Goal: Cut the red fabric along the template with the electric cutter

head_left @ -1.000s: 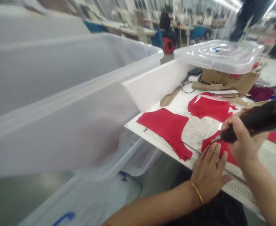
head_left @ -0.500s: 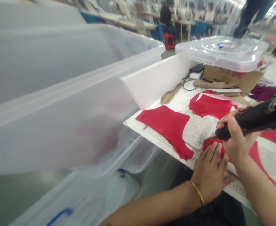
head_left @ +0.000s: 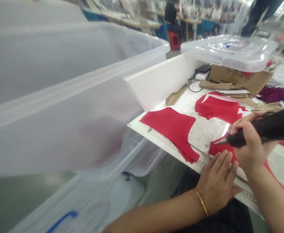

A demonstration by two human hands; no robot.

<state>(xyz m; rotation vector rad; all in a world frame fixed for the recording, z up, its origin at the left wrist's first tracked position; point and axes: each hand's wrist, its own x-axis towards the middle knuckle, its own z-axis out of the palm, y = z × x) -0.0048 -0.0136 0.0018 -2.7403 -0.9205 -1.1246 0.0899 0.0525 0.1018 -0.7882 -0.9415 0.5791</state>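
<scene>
My left hand (head_left: 216, 181), with a yellow bracelet at the wrist, lies flat with fingers stretched over the near edge of a red fabric piece (head_left: 216, 149). In my right hand (head_left: 251, 145) is a black tool (head_left: 275, 127) with a pointed metal tip, which is over that fabric. Another red fabric piece (head_left: 171, 124) lies to the left on the white table (head_left: 134, 121), beside a ruler strip (head_left: 163, 138). Farther back is a red fabric stack (head_left: 217, 106) with white pieces on it.
Large translucent bins (head_left: 59, 129) fill the left side. A clear lid (head_left: 229, 51) rests above a cardboard box (head_left: 239, 77) at the back. Brown strips (head_left: 178, 94) and purple cloth (head_left: 273, 94) lie around. A person (head_left: 172, 16) sits in the background.
My right hand and the black tool have moved to the right, away from my left hand. More of the red fabric under the tip shows. My left hand has barely shifted.
</scene>
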